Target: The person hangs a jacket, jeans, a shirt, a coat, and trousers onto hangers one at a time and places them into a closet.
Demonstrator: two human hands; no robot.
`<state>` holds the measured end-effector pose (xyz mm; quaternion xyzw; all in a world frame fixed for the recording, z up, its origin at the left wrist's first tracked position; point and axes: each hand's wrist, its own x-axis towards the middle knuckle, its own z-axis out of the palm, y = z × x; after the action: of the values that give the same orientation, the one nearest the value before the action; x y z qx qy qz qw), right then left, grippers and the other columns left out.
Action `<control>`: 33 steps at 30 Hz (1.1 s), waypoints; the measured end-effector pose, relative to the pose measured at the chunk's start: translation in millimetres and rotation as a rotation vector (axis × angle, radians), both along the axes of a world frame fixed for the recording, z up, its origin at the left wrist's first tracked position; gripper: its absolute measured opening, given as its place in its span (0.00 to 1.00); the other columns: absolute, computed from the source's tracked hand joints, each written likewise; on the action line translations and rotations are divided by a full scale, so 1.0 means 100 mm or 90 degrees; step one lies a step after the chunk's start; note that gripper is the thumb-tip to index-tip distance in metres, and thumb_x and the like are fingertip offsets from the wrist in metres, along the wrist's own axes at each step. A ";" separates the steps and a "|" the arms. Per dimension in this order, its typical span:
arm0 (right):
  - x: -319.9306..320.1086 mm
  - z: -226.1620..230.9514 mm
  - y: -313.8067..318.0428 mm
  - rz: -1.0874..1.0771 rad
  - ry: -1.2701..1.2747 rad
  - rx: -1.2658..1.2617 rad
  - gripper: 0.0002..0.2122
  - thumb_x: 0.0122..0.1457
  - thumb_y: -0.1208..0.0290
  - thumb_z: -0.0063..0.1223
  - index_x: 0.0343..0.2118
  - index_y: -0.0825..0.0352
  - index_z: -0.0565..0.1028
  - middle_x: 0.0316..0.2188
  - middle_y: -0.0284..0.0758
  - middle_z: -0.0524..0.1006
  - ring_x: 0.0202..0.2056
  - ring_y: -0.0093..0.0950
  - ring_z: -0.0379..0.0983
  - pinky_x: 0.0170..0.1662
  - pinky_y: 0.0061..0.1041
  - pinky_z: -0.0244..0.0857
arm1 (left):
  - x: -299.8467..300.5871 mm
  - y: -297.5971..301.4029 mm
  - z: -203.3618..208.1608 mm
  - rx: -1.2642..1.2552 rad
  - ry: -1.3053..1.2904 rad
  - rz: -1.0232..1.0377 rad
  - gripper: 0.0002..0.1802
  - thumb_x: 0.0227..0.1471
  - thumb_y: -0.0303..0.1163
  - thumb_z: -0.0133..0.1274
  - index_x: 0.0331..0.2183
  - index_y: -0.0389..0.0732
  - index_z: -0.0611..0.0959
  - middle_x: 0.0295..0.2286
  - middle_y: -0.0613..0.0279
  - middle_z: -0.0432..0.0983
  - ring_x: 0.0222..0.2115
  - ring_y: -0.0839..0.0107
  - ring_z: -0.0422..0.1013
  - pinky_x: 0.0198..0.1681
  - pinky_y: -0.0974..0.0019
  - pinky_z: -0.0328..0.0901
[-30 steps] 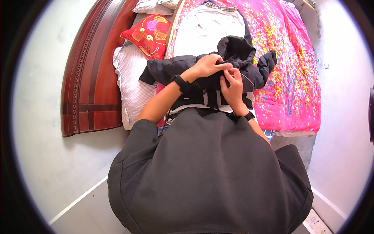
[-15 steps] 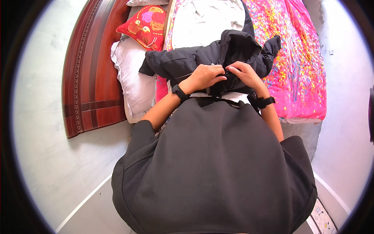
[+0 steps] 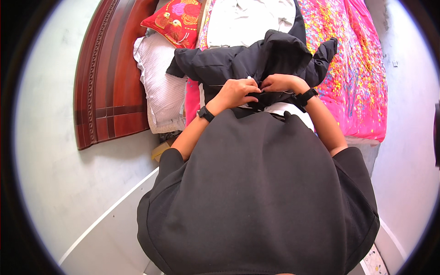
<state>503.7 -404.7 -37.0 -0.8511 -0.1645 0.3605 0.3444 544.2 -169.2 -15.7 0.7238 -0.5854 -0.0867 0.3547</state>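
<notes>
- Black padded jacket (image 3: pixel 213 64) lies directly before the person, stretched left to right, its hood (image 3: pixel 293 50) standing up at the far side
- Left hand (image 3: pixel 236 93) rests at the jacket's near middle, thumb and fingers curled toward the cloth; whether they grip it cannot be told
- Right hand (image 3: pixel 282 83), just beside the left, has its fingertips pinched together on the jacket
- White garment (image 3: pixel 250 23) lies beyond the jacket
- Pink floral quilt (image 3: pixel 353 68) spreads right; red cushion (image 3: pixel 176 27) and pale pillow (image 3: pixel 161 80) sit left, beside a dark wooden headboard (image 3: pixel 112 87)
</notes>
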 end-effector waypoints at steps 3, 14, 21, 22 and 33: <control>-0.09 -0.03 0.04 0.047 0.067 0.031 0.15 0.59 0.64 0.51 0.43 0.71 0.77 0.36 0.42 0.80 0.37 0.33 0.75 0.43 0.29 0.67 | -0.07 0.12 0.01 0.072 0.049 -0.022 0.13 0.44 0.38 0.64 0.34 0.44 0.85 0.32 0.69 0.77 0.25 0.69 0.75 0.29 0.67 0.69; -0.34 0.94 -0.02 -0.551 -0.404 0.423 0.18 0.60 0.74 0.55 0.17 0.66 0.60 0.19 0.24 0.59 0.24 0.13 0.56 0.31 0.17 0.59 | -0.17 0.12 0.43 -0.113 0.001 0.191 0.41 0.34 0.44 0.69 0.52 0.46 0.73 0.52 0.58 0.62 0.46 0.62 0.66 0.49 0.59 0.62; -0.55 2.55 0.27 -0.570 -0.637 0.662 0.16 0.54 0.81 0.51 0.13 0.68 0.59 0.16 0.29 0.62 0.22 0.18 0.58 0.32 0.19 0.63 | 0.24 -0.12 1.30 -0.231 -0.362 0.391 0.62 0.24 0.53 0.71 0.60 0.44 0.62 0.57 0.56 0.56 0.59 0.54 0.52 0.60 0.45 0.43; -0.67 2.72 0.28 -0.568 -0.686 0.565 0.16 0.53 0.81 0.52 0.13 0.69 0.59 0.16 0.29 0.61 0.21 0.18 0.57 0.28 0.20 0.59 | 0.24 -0.17 1.61 -0.230 -0.368 0.373 0.60 0.23 0.53 0.71 0.58 0.44 0.64 0.53 0.55 0.61 0.55 0.55 0.57 0.57 0.47 0.49; -2.30 1.86 1.58 -0.970 -0.872 -0.105 0.13 0.45 0.70 0.64 0.24 0.65 0.67 0.23 0.34 0.66 0.27 0.34 0.64 0.30 0.32 0.60 | -0.26 0.01 0.64 0.026 -0.091 -0.248 0.14 0.30 0.32 0.61 0.15 0.40 0.71 0.14 0.53 0.68 0.17 0.52 0.69 0.21 0.57 0.61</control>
<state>273.4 -247.1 148.7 -0.7735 0.2835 -0.5067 0.2541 518.4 -168.4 48.5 0.6081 -0.7364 -0.1137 0.2739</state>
